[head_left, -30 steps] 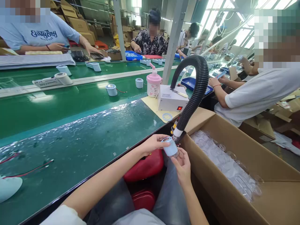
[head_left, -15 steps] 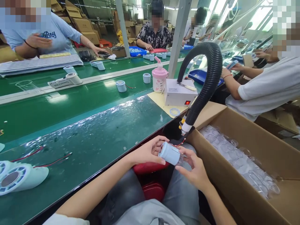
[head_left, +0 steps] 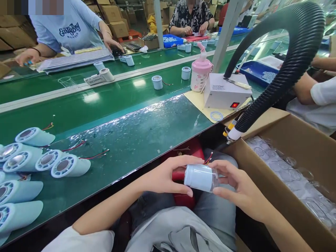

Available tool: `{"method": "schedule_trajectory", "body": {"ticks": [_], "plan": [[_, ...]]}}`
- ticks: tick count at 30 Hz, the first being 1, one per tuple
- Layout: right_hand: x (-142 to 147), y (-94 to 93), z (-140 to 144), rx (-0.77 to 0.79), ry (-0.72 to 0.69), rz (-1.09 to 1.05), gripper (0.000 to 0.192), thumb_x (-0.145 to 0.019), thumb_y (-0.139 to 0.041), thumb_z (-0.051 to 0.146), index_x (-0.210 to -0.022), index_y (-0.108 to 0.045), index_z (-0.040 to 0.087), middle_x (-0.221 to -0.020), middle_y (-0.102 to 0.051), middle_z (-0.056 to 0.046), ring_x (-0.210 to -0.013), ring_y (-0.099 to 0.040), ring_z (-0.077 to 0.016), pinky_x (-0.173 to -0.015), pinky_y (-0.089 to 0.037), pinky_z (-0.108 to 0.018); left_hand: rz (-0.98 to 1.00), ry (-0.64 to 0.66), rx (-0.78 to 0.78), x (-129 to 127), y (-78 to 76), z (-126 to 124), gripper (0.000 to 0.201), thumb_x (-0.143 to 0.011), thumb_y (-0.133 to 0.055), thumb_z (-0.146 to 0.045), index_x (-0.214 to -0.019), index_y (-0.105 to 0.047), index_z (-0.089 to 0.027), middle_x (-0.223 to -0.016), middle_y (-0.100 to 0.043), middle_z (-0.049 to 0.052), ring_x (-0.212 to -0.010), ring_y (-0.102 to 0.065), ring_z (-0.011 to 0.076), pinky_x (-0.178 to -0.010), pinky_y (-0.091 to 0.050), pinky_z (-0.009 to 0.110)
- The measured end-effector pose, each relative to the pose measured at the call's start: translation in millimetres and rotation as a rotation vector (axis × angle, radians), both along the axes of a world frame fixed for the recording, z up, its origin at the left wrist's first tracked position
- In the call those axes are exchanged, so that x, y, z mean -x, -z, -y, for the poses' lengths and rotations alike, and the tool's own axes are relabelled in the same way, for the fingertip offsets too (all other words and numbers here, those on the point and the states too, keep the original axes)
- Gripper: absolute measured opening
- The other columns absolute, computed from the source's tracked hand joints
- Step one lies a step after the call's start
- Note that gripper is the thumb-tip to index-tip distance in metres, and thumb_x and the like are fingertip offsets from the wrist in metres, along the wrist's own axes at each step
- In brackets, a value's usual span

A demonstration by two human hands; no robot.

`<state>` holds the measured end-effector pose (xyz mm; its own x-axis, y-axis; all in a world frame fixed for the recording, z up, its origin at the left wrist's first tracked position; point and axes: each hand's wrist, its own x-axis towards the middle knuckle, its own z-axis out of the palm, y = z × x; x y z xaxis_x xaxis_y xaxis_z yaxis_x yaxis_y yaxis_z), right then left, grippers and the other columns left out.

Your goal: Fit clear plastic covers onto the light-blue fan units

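— How would that little cylinder (head_left: 201,177) handle?

— Light and stiff, I'd judge; smooth plastic, with a clear end that may be slippery. Best held round the pale blue body.

— Where is it?

— Over the lap, below the green table's (head_left: 110,140) edge, lying sideways. The left hand (head_left: 168,175) grasps its blue end, the right hand (head_left: 236,185) its clear end; red wires trail behind.

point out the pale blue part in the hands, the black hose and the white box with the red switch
pale blue part (head_left: 198,177), head view, side wall
black hose (head_left: 301,52), head view, ribbed bend
white box (head_left: 223,95), head view, front face
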<state>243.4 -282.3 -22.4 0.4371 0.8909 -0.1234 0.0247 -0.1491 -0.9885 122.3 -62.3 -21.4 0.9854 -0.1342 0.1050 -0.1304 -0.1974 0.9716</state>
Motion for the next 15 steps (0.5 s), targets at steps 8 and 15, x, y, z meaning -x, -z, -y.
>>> {"method": "schedule_trajectory", "body": {"ticks": [8, 15], "plan": [[0.4, 0.3, -9.3, 0.041, 0.046, -0.326, 0.039, -0.079, -0.072, 0.042, -0.11, -0.058, 0.022, -0.098, -0.069, -0.006, -0.086, -0.066, -0.0215, -0.071, -0.058, -0.033, 0.047, -0.019, -0.044, 4.1, -2.7, -0.2, 0.074, -0.068, -0.082, -0.027, -0.136, -0.053, -0.026, -0.138, -0.056, 0.012, -0.129, -0.051, 0.0294, -0.108, -0.04, 0.041], [3.6, 8.6, -15.8, 0.049, 0.068, -0.548, 0.039, -0.081, -0.069, 0.05, -0.102, -0.058, 0.02, -0.081, -0.068, -0.002, -0.068, -0.066, -0.0152, -0.061, -0.058, -0.028, 0.093, -0.037, -0.063, 8.3, -2.0, -0.4, 0.076, -0.068, -0.083, -0.025, -0.137, -0.052, -0.027, -0.141, -0.054, 0.01, -0.132, -0.048, 0.027, -0.112, -0.037, 0.038]]}}
